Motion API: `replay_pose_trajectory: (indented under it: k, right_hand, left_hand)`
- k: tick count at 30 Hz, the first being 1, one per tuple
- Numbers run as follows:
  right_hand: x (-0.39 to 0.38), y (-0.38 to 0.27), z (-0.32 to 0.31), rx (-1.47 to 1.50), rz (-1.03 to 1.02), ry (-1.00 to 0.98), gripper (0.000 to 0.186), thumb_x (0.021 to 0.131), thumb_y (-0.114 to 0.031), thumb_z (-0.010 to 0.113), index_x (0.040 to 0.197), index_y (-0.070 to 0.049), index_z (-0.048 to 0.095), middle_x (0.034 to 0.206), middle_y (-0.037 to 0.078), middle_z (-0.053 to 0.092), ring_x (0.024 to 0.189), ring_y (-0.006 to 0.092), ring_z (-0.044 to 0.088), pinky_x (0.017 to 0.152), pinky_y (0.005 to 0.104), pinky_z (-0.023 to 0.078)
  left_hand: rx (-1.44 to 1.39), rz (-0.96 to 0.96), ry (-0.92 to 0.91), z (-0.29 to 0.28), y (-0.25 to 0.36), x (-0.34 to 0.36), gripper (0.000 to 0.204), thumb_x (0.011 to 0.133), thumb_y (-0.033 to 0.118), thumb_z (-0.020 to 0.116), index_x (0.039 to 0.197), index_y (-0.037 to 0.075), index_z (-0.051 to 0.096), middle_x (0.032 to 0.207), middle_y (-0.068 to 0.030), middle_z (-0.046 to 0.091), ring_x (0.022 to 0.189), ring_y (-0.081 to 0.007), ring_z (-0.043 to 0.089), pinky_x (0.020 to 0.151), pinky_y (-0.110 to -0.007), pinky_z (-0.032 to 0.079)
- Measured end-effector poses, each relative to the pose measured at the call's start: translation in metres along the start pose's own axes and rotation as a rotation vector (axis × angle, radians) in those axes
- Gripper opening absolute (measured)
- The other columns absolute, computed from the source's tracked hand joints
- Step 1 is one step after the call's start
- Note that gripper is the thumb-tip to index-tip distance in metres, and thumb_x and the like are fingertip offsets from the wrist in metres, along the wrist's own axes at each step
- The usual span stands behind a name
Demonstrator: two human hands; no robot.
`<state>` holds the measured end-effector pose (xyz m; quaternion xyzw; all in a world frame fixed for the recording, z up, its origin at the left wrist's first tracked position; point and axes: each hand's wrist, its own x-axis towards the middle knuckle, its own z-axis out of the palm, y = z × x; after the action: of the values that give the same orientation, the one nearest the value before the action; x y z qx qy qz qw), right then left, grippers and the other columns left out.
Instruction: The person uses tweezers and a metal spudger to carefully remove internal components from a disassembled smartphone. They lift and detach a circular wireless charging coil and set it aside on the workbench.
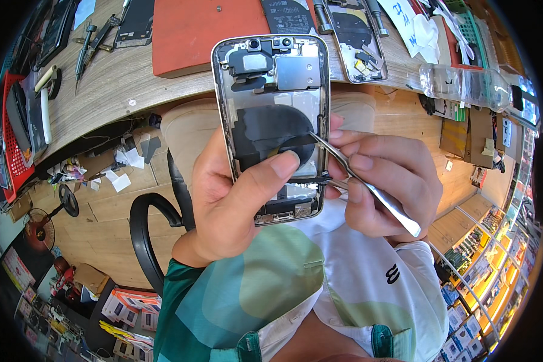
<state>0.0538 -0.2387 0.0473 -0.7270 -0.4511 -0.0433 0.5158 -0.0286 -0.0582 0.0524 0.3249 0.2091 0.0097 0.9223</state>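
An opened smartphone housing [297,101] is held upright in front of me, its inside facing up. My left hand [229,193] grips its left side, the thumb lying across the lower inside. A dark round pad or film [265,130] covers the middle of the housing. My right hand [392,181] pinches metal tweezers [380,196], whose tips touch the right edge of that dark pad. The fingers of my right hand also come close behind the phone's right side. Metal shield plates and a camera part sit near the housing's top end.
On the wooden bench [111,87] lie a red-orange pad [187,36], a phone battery [288,15] and another opened phone [359,45] in a metal clamp. Screwdriver-like tools [85,54] lie at the far left, beside a red basket [15,157]. A black chair armrest [145,229] stands at my left.
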Motion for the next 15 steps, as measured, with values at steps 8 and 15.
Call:
replay_pose_trajectory:
  k: [8,15]
  right_hand:
    - [-0.010,0.006,0.007,-0.032,-0.139,0.028,0.032,0.082,0.011,0.076,0.114,0.009,0.070,0.110,0.024,0.068,0.099,0.0371,0.077,0.089,0.0433,0.069]
    - [-0.014,0.010,0.010,-0.065,-0.186,0.028,0.036,0.082,0.011,0.077,0.116,0.011,0.068,0.112,0.025,0.066,0.101,0.0378,0.076,0.091,0.0461,0.069]
  left_hand:
    - [-0.013,-0.018,-0.002,-0.001,0.000,0.000,0.055,0.090,0.016,0.063,0.134,-0.016,0.058,0.129,-0.0337,0.069,0.109,-0.0353,0.075,0.096,-0.045,0.063]
    - [-0.013,-0.018,0.010,-0.001,-0.002,-0.001,0.054,0.090,0.016,0.063,0.134,-0.015,0.059,0.128,-0.0333,0.070,0.113,-0.0363,0.074,0.103,-0.046,0.060]
